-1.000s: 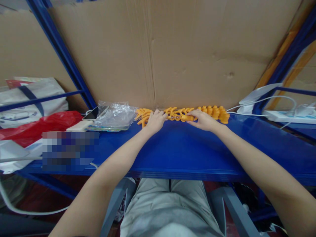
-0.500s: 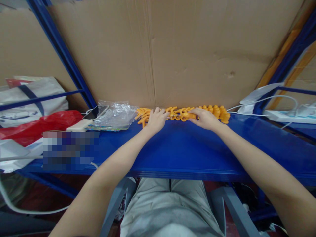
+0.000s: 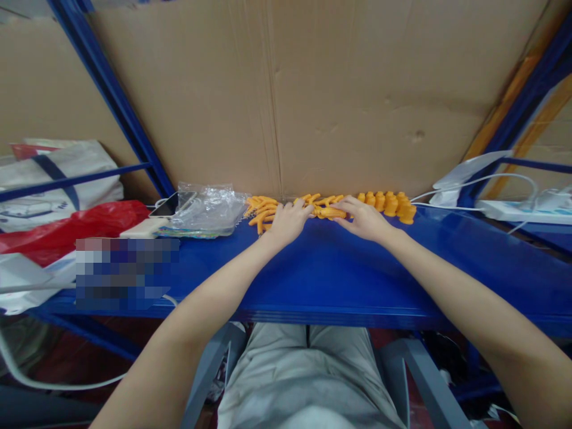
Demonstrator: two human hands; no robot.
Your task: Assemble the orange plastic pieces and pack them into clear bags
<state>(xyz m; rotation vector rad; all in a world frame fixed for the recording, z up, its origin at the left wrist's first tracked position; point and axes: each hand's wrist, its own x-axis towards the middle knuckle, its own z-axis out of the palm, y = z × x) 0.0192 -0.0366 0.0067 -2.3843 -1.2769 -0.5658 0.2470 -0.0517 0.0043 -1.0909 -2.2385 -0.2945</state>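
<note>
A row of orange plastic pieces (image 3: 330, 212) lies along the back of the blue shelf, against the cardboard. My left hand (image 3: 291, 221) is closed, its bent fingertips on the left end of the middle pieces. At their right end is my right hand (image 3: 364, 220), thumb and fingers closed on an orange piece. Branching orange pieces (image 3: 263, 210) with small metal chains lie left of my left hand. Knobbed, bottle-like orange pieces (image 3: 391, 204) stand in rows beyond my right hand. My fingers partly hide the middle pieces, and their exact kind is unclear.
Clear plastic bags (image 3: 208, 208) lie on the left of the blue shelf (image 3: 330, 274), near a phone (image 3: 166, 206) and a red bag (image 3: 102, 223). A white power strip (image 3: 527, 211) with cables is at the right. Cardboard (image 3: 348, 107) walls off the back.
Both hands have shifted slightly. The right hand has moved left with the orange piece, and the left hand has moved right, so the gap between them is narrower.
</note>
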